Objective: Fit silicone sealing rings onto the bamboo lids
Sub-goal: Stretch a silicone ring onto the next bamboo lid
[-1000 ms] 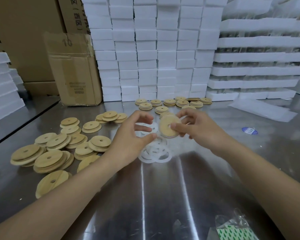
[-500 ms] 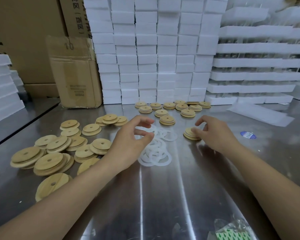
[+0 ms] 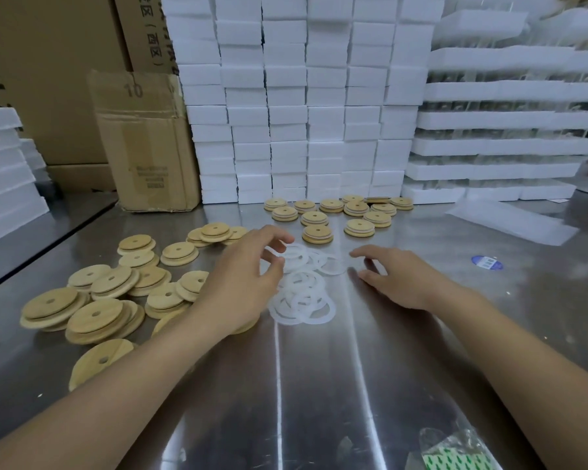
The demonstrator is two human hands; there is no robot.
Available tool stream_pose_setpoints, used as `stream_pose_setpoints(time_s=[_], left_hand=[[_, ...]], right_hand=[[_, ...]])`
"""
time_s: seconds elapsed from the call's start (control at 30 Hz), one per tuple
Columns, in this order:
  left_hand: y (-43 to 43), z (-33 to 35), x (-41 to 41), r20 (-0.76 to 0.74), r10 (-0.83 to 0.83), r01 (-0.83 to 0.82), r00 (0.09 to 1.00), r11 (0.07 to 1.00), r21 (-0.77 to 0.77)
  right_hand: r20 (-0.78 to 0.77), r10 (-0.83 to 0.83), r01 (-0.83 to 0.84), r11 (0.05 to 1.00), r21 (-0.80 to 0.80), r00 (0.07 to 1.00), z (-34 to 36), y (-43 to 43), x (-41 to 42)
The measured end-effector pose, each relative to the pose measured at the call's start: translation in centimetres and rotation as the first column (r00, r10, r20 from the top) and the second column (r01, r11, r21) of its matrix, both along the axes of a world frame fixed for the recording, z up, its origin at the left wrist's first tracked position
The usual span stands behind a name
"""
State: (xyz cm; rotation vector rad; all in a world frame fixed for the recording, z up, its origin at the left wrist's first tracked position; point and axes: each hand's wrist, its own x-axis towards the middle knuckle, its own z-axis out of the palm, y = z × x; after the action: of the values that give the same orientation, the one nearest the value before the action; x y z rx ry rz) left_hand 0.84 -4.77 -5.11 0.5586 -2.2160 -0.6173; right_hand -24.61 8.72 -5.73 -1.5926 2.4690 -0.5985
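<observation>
A heap of translucent white silicone rings [image 3: 302,300] lies on the steel table [image 3: 319,385] between my hands. My left hand [image 3: 245,276] hovers over the heap's left side with its fingers loosely curled and thumb apart, nothing plainly pinched. My right hand [image 3: 398,276] rests low just right of the rings, fingers spread and empty. Bare bamboo lids [image 3: 95,317] with centre holes are piled to the left. Several lids with rings fitted [image 3: 358,228] sit in a cluster at the back.
A cardboard box [image 3: 146,140] and stacked white foam blocks [image 3: 306,96] wall off the back. Foam trays [image 3: 506,120] fill the right, with a flat foam piece [image 3: 510,222] and a blue sticker [image 3: 486,262] before them. A plastic bag [image 3: 455,452] lies near me.
My right hand carried the held lid to the back cluster, let it go, and drew back empty beside the rings. My left hand stayed over the ring heap.
</observation>
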Motion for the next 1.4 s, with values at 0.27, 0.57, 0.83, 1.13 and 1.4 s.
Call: stream_pose_setpoints(time_s=[0.27,0.57,0.83,1.13,1.4], left_hand=[[-4.9,4.1,5.1,0.561,0.202,-0.172,0.803,0.979,-0.107],[-7.2,3.9,6.3,0.653,0.088,-0.149,0.752,0.988,0.039],[-4.2,2.4,3.5,0.270,0.141,-0.146,0.953,0.989,0.000],[0.0,0.8,0.7,0.213,-0.036,0.082,0.976,0.973,-0.214],[1.5,-0.4,-0.6,0.150,-0.080,0.092,0.985,0.993,-0.078]], right_hand=[[-0.104,0.103,-0.106,0.994,-0.026,0.989,0.2,-0.3,0.9],[-0.208,0.038,-0.049,0.998,-0.048,0.977,0.5,-0.1,1.2],[-0.349,0.113,-0.132,0.991,-0.032,0.930,0.6,-0.1,1.6],[-0.344,0.040,-0.105,0.979,-0.174,0.938,0.4,-1.0,1.6],[-0.159,0.106,-0.174,0.846,-0.505,0.981,1.4,-0.5,4.9]])
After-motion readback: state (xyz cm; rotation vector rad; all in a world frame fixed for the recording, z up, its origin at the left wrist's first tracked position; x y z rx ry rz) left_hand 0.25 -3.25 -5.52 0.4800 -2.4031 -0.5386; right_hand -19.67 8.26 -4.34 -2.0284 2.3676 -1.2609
